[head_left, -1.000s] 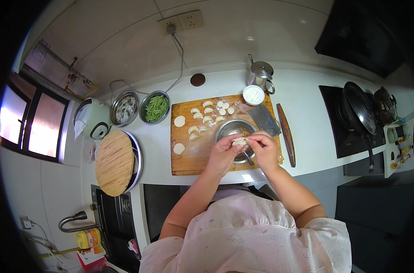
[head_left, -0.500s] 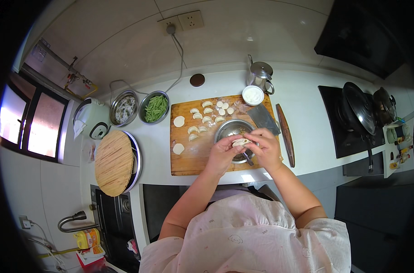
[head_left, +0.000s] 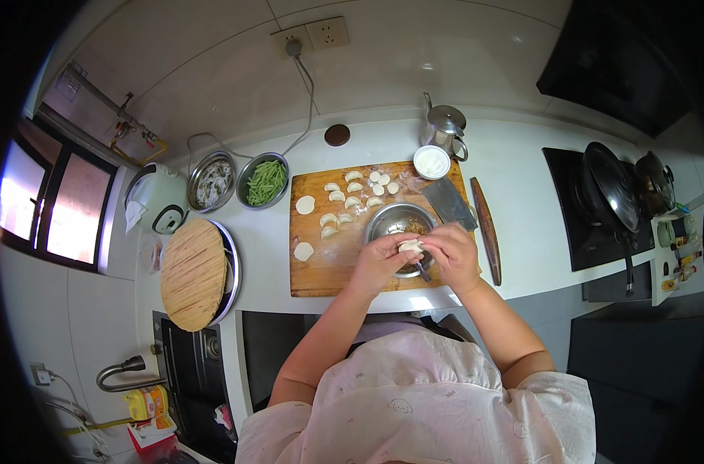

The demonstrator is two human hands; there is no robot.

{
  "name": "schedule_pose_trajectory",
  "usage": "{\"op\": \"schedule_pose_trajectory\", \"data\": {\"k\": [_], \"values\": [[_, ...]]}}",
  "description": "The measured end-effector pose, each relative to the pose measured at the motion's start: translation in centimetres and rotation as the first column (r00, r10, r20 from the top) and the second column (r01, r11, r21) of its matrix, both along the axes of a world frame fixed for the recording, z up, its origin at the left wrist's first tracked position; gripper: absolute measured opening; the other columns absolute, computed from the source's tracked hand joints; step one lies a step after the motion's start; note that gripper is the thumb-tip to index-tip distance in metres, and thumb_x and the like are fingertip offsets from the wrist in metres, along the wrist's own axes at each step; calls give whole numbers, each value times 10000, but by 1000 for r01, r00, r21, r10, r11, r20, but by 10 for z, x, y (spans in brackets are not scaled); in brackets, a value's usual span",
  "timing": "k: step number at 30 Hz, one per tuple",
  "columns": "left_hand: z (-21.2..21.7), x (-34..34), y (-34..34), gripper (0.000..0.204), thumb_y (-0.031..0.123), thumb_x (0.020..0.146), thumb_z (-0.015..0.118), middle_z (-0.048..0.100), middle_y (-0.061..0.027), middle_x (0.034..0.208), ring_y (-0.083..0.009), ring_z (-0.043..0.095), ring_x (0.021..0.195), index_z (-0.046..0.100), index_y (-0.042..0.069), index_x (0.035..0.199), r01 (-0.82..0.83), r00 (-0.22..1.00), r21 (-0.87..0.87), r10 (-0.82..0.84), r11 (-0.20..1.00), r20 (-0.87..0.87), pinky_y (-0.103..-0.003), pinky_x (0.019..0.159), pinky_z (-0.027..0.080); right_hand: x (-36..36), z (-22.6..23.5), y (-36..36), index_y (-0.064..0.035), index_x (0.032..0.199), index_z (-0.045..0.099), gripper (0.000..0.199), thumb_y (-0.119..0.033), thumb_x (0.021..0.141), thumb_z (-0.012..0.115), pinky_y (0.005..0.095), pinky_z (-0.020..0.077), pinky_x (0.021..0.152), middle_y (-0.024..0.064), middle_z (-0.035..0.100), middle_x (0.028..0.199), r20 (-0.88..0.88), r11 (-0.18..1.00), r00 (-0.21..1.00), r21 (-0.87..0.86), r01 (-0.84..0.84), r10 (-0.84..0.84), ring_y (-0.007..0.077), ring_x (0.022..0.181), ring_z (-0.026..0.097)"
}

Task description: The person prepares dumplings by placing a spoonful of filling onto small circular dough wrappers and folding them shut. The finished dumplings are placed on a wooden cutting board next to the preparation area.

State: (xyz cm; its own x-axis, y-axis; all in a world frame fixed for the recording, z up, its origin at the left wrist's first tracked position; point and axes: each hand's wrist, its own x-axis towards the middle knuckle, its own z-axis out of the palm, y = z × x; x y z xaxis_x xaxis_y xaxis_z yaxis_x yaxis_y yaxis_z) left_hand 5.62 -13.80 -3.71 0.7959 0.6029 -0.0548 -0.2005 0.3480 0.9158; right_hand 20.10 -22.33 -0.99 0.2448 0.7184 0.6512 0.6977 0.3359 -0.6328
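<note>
Between my hands is a dumpling (head_left: pixel 410 246), its white dough folded and held over a steel bowl (head_left: pixel 379 223) of brownish filling. My left hand (head_left: pixel 380 260) grips the dumpling from the left. The fingers of my right hand (head_left: pixel 451 252) pinch its right end. A utensil handle (head_left: pixel 424 272) sticks out of the bowl below my fingers. On the wooden board (head_left: pixel 321 278), left of the bowl, lie several folded dumplings (head_left: pixel 336 196), two flat dough rounds (head_left: pixel 304 251) and several small dough pieces (head_left: pixel 379 189).
A scraper (head_left: pixel 448 203) and a rolling pin (head_left: pixel 485 230) lie right of the bowl. Behind them stand a bowl of white powder (head_left: pixel 431 162) and a steel kettle (head_left: pixel 447 124). Green beans (head_left: pixel 266 183) fill a bowl at back left; a round woven lid (head_left: pixel 193 274) is nearer. A stove (head_left: pixel 576 224) is at right.
My right fingers have shifted along the dumpling's edge to its right end, and more of the filling in the bowl shows. The dumplings on the board have not moved.
</note>
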Motion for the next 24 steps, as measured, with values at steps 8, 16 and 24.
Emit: {"op": "schedule_pose_trajectory", "data": {"k": [8, 16, 24], "values": [[-2, 0, 3, 307, -47, 812, 559, 613, -109, 969, -145, 602, 836, 528, -32, 1117, 1, 999, 20, 0, 1000, -45, -259, 763, 502, 1, 1, 2, -40, 848, 660, 186, -50, 665, 688, 310, 458, 627, 81, 586, 770, -49, 999, 999, -49, -20, 17, 239, 703, 566], [3, 3, 2, 321, -16, 831, 553, 597, -114, 1014, -151, 602, 859, 508, -30, 1149, -25, 999, -5, 25, 1000, -26, -261, 785, 497, 3, -14, 5, -23, 794, 645, 112, 32, 697, 651, 280, 453, 649, 80, 586, 770, -234, 999, 972, -49, 4, -16, 204, 721, 566], [-1, -2, 7, 295, 1, 847, 537, 602, -96, 1002, -145, 601, 858, 519, -33, 1139, -25, 995, 96, 34, 995, -98, -254, 787, 488, 3, -3, 7, -56, 890, 673, 226, -37, 666, 698, 286, 458, 644, 74, 592, 795, -140, 996, 990, -90, -22, 9, 215, 727, 570]]}}
